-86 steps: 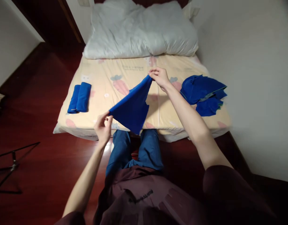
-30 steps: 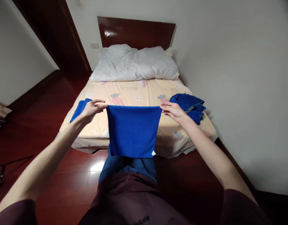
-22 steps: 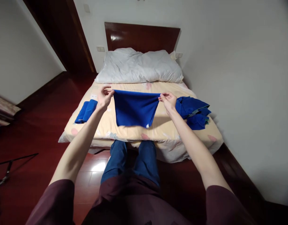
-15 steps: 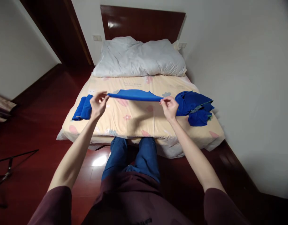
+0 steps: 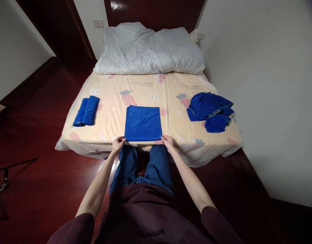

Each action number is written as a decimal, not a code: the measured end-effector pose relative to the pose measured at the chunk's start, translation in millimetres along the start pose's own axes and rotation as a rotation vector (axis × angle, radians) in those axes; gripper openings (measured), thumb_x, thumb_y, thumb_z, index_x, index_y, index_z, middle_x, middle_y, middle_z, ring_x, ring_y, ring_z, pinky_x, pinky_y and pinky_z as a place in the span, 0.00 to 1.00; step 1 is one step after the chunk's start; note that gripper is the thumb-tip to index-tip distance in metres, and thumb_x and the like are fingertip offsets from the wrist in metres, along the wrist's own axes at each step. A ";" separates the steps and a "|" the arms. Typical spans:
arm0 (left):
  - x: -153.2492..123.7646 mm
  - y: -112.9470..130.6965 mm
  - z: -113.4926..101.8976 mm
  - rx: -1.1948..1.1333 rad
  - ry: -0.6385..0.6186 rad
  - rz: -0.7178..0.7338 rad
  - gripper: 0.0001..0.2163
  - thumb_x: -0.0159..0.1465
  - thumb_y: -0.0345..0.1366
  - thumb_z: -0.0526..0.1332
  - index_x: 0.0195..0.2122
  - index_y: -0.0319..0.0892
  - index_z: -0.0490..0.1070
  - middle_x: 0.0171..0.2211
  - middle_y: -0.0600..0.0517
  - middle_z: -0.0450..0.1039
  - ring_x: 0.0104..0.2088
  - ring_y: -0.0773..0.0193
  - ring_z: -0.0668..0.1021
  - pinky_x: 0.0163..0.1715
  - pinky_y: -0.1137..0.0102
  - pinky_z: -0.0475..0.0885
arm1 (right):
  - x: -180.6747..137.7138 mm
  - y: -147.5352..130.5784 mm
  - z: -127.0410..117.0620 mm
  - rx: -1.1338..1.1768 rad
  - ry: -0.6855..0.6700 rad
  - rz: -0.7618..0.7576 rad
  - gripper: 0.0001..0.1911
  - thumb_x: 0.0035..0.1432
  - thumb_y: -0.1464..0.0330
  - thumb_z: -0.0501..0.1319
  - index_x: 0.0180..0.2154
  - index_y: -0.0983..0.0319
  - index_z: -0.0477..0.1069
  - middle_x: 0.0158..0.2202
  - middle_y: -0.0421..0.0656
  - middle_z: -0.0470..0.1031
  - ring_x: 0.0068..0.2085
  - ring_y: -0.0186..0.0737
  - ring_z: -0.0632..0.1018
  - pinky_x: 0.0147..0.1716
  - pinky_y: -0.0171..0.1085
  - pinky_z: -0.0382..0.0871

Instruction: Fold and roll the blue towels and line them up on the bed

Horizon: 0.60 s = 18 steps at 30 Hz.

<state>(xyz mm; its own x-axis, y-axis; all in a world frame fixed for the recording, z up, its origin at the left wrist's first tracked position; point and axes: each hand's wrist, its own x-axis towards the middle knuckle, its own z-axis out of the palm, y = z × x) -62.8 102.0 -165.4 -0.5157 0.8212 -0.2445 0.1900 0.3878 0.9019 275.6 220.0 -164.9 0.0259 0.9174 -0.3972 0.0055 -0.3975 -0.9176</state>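
A blue towel (image 5: 143,123), folded to a near square, lies flat at the front edge of the bed. My left hand (image 5: 118,143) pinches its near left corner between thumb and fingers. At the near right corner, my right hand (image 5: 167,141) grips the cloth the same way. To the left, two rolled or folded blue towels (image 5: 91,110) lie side by side. A crumpled heap of blue towels (image 5: 209,108) with thin green edging sits on the right of the bed.
The bed (image 5: 110,98) has a yellow printed sheet. A bulky white quilt (image 5: 151,51) lies across its head end. Walls stand close on the right. A thin black metal frame (image 5: 5,176) is on the dark red floor at the left.
Both hands have come down and toward me, closer together. The towel, stretched taut in the air before, now lies flat on the bed's front edge. The other towels have stayed put.
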 end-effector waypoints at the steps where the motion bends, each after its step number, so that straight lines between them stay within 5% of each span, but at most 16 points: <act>1: 2.2 -0.6 -0.1 -0.023 -0.001 -0.022 0.26 0.48 0.57 0.71 0.38 0.38 0.77 0.31 0.46 0.79 0.38 0.53 0.81 0.42 0.64 0.74 | 1.3 -1.1 -2.2 -0.010 -0.001 0.014 0.18 0.43 0.64 0.76 0.36 0.62 0.74 0.28 0.38 0.78 0.23 0.31 0.71 0.24 0.31 0.69; 9: -11.0 -12.0 -4.2 -0.080 0.028 0.038 0.18 0.51 0.49 0.69 0.35 0.40 0.76 0.36 0.45 0.81 0.41 0.53 0.81 0.45 0.63 0.75 | 0.0 9.2 -22.1 0.060 -0.068 0.007 0.19 0.39 0.67 0.74 0.37 0.62 0.76 0.33 0.41 0.80 0.22 0.28 0.67 0.20 0.32 0.62; 18: 15.7 18.6 -22.0 0.124 -0.225 -0.066 0.26 0.48 0.56 0.72 0.39 0.39 0.78 0.32 0.46 0.82 0.39 0.53 0.82 0.41 0.65 0.76 | 14.6 9.4 -36.4 -0.097 -0.221 0.032 0.27 0.35 0.59 0.77 0.38 0.65 0.77 0.26 0.37 0.76 0.19 0.25 0.64 0.18 0.29 0.57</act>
<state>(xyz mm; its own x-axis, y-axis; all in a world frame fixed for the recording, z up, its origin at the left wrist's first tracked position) -85.8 112.8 -144.7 -0.3344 0.8593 -0.3871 0.2705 0.4810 0.8340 312.4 228.8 -178.7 -0.1918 0.8826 -0.4293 0.1046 -0.4165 -0.9031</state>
